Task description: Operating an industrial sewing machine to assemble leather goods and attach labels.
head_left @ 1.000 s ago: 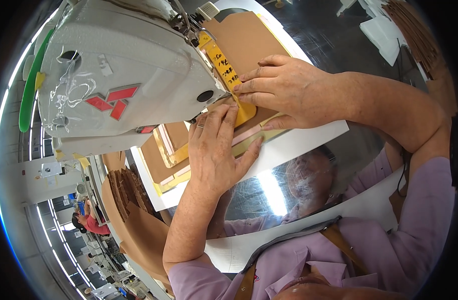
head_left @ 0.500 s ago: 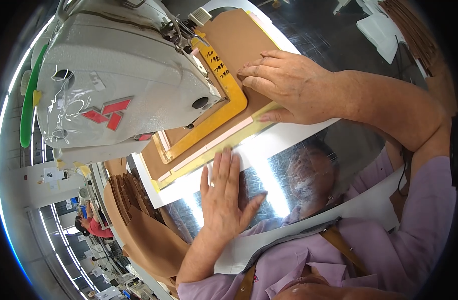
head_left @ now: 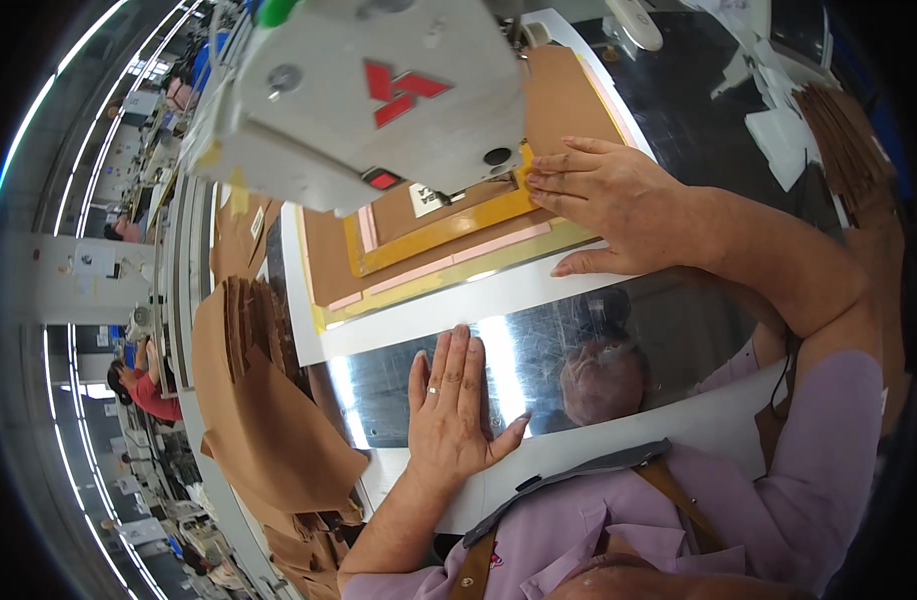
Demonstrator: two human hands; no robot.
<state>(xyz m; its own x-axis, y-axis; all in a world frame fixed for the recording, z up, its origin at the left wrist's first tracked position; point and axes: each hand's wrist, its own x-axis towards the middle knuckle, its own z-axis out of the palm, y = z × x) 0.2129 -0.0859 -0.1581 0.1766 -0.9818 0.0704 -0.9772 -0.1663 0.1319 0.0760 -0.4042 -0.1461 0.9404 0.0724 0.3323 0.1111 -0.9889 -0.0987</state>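
My left hand [head_left: 446, 405] lies flat on a shiny metal plate [head_left: 523, 375], fingers stretched out and thumb apart. Its fingertips are close to the near edge of a white sheet [head_left: 408, 328]. Further right, my right hand [head_left: 623, 205] rests palm down with fingers extended, fingertips at the corner of a yellow frame [head_left: 448, 240]. Under the frame is a brown panel [head_left: 328, 282], bordered by pink strips [head_left: 408, 274] and yellow tape, on top of the white sheet. A light grey sewing machine head [head_left: 368, 110] with a red emblem hangs above the frame and hides part of it.
A stack of brown pieces [head_left: 268, 420] droops over the table's left side. More brown strips [head_left: 843, 150] and a crumpled white wrapper [head_left: 781, 145] lie at the far right. A person in red [head_left: 153, 390] and other workstations are in the left background.
The view has turned, shifting the machine head rightward in the picture. My left fingertips have come off the white sheet's taped edge onto the metal plate. My right hand stays by the frame's corner.
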